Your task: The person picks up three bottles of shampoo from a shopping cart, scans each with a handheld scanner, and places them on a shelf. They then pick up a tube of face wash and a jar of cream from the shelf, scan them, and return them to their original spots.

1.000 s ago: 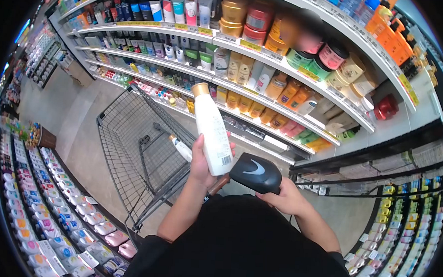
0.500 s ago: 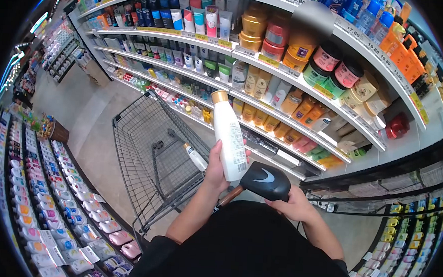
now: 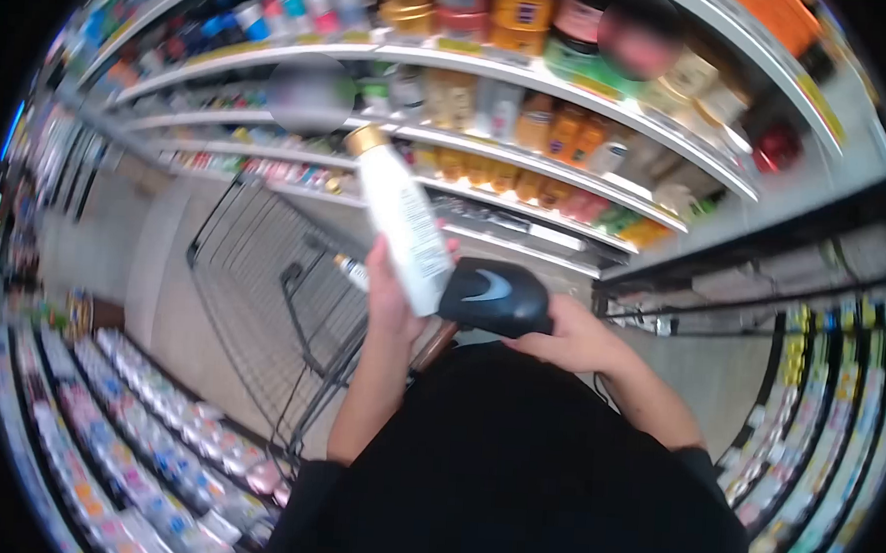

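In my left hand [image 3: 395, 299] is a white bottle [image 3: 403, 224] with a gold cap, tilted with its cap up and to the left and a block of small print facing me. My right hand [image 3: 572, 335] is closed around a black scanner-like device [image 3: 494, 297] with a grey curved mark. The device's front end is at the bottle's base; whether they touch I cannot tell. A second white bottle with a gold cap [image 3: 352, 271] lies in the wire shopping cart [image 3: 252, 297], just left of my left hand.
Shelves [image 3: 573, 88] of jars, tubes and bottles curve across the front. Low shelf rows of packaged goods [image 3: 170, 427] run along the left, and more [image 3: 816, 426] stand at the right. A brown planter-like container [image 3: 100, 316] is on the far left floor.
The view has turned and blurred. Both hands, the bottle and the black device appear further left and higher, and the device is now closer to the bottle's base.
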`<state>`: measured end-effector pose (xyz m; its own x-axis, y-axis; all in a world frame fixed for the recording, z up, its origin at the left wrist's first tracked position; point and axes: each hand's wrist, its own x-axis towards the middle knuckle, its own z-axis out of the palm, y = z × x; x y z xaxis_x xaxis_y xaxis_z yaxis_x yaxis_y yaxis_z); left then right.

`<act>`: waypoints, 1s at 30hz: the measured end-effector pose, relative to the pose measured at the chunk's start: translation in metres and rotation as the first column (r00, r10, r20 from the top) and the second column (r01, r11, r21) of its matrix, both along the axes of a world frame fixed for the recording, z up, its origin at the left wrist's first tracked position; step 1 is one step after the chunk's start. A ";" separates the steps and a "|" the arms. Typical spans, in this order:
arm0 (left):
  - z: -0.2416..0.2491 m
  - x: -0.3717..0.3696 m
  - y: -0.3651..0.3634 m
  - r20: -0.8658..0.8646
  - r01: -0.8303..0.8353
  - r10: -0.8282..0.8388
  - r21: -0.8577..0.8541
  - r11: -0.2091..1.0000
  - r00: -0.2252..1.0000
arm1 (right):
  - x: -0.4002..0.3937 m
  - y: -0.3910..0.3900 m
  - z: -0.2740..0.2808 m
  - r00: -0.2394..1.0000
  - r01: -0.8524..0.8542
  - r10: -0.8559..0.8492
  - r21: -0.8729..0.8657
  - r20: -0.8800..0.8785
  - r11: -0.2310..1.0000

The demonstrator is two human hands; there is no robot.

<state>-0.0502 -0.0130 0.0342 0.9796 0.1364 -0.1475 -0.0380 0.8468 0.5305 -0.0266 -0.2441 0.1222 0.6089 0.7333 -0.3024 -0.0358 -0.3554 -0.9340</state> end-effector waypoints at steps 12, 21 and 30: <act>-0.021 0.060 -0.060 0.097 0.283 -0.299 0.148 0.947 0.949 | 0.022 -0.069 -0.051 0.846 0.520 -0.516 0.425 -0.135 0.741; -0.054 0.177 -0.241 0.020 0.165 -0.364 0.867 0.470 0.931 | 0.095 -0.181 -0.118 0.619 0.780 -0.702 0.175 -0.353 0.601; -0.116 0.262 -0.333 0.157 -0.148 -0.285 0.988 0.053 0.946 | 0.183 -0.256 -0.198 0.357 0.933 -0.440 0.300 -0.824 0.196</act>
<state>0.2120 -0.3461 -0.0818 0.9488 -0.1309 0.2874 -0.3152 -0.4519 0.8345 0.1565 -0.4997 -0.0759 0.8933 0.1410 -0.4268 -0.3720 0.7647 -0.5261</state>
